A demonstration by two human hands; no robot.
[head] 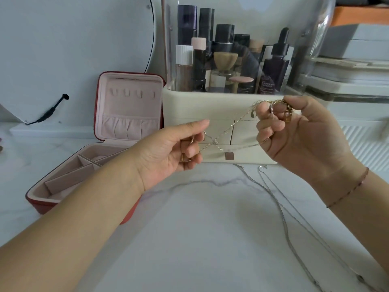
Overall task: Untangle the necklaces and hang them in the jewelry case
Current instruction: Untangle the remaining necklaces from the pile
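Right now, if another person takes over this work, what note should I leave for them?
Left hand: fingers pinch one end of the gold chains.
Right hand: grips the bunched other end.
The gold chains cross between the hands, tangled.
Silver chains lie on the table by the right forearm.
Jewelry case stands open at the left; its lid hooks are bare.
Done: nothing hung.
Left: untangle the gold chains, then hang all of them.
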